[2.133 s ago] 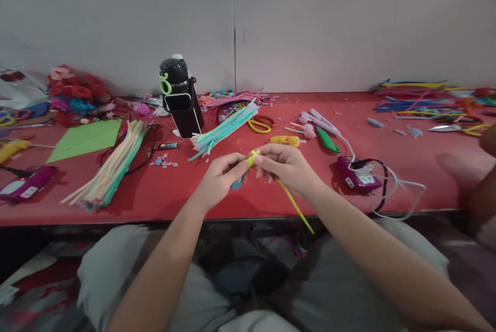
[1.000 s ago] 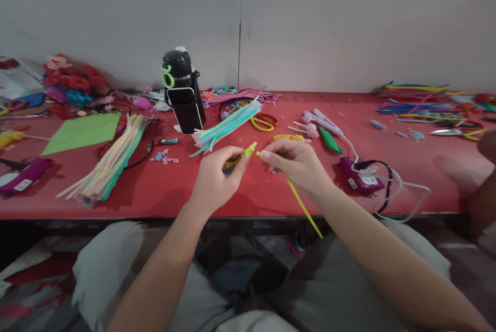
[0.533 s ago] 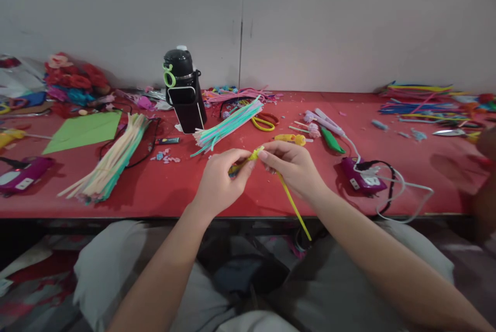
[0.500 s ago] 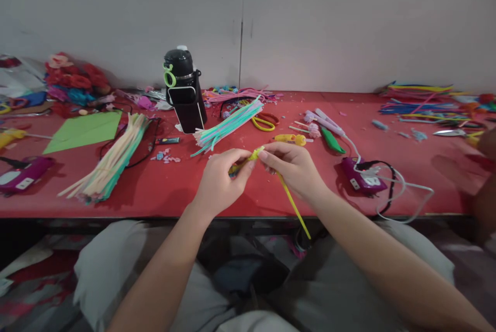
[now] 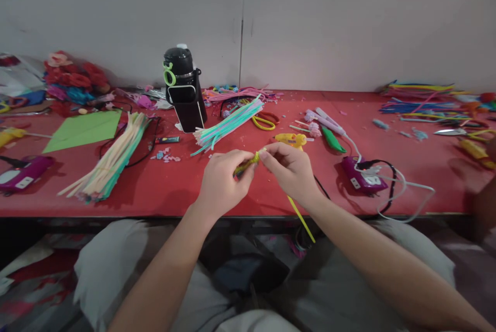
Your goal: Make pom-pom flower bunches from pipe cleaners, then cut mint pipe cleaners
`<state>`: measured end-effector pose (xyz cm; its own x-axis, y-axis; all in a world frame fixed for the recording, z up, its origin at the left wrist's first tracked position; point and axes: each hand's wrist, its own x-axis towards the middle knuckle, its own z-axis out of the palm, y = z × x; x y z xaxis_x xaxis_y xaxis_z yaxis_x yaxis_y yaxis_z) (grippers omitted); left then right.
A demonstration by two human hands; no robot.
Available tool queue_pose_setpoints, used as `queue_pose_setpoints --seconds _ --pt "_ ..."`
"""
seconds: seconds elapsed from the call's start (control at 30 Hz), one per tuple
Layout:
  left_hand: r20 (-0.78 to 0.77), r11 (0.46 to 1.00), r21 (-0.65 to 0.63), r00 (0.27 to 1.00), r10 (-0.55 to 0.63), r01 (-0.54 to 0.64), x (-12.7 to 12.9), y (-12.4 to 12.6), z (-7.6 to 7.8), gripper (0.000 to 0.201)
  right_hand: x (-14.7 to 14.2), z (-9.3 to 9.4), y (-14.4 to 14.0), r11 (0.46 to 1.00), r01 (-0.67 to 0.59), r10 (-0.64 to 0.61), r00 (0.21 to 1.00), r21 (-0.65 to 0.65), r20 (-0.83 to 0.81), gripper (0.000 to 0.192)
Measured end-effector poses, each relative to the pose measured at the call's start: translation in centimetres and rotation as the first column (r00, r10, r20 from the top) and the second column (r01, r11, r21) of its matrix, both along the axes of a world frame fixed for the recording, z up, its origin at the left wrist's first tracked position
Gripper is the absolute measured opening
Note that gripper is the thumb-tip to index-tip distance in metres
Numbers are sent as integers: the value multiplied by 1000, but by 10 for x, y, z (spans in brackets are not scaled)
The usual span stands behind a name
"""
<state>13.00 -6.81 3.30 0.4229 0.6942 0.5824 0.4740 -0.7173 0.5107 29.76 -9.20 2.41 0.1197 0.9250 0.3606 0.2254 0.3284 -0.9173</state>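
Observation:
Between my two hands, over the front of the red table, is a yellow pipe cleaner (image 5: 301, 221) with a bunched, coiled end. My left hand (image 5: 225, 179) pinches the coiled part between thumb and forefinger. My right hand (image 5: 291, 169) pinches the same piece from the other side, fingertips almost meeting those of the left. The loose tail hangs below my right hand past the table edge. A yellow glue gun (image 5: 290, 139) lies just beyond my right hand. Part of the coil is hidden by my fingers.
Pipe cleaner bundles lie at left (image 5: 112, 161) and centre (image 5: 228, 123). A black bottle (image 5: 186, 94) stands behind. A purple power strip (image 5: 362, 176) with cables sits right, near scissors (image 5: 451, 132). Green paper (image 5: 85, 129) lies left. Another person's arm (image 5: 480, 208) shows at far right.
Both hands have shifted slightly, still pinching the yellow piece. Its hanging tail has moved a little to the right. At far right, the other person's hand has drawn back, showing a yellow tool.

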Motion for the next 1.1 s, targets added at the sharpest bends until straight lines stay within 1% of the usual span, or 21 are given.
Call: queue_pose_setpoints --seconds 0.17,0.23,0.33,0.43,0.63,0.83,0.97,1.1 --pt "-24 998 43 998 55 -54 3 -1 -4 5 -3 -5 1 1000 24 -24 1000 11 -10 33" --pt "-8 995 64 997 77 -76 4 -1 -7 11 -3 -6 2 999 32 -32 999 2 -27 33" --pt "-21 990 128 998 65 -61 4 0 -9 22 -2 -5 3 999 34 -34 998 -3 -51 34" --pt "-52 987 156 997 48 -40 3 0 -10 25 -1 -4 3 1000 24 -25 998 -19 -57 36" --pt "-22 995 101 1000 21 -19 0 0 -5 24 1 3 -2 999 -20 19 999 -37 -38 32" --pt "20 1000 30 1000 8 -9 -5 1 -1 21 5 8 -6 995 -96 96 995 -8 13 26" --pt "36 999 -26 998 -44 45 -7 1 0 19 7 9 -7 996 -75 72 996 50 47 19" --pt "35 992 -37 992 -119 120 -7 1 1 20 8 8 -6 996 -40 34 997 81 68 17"
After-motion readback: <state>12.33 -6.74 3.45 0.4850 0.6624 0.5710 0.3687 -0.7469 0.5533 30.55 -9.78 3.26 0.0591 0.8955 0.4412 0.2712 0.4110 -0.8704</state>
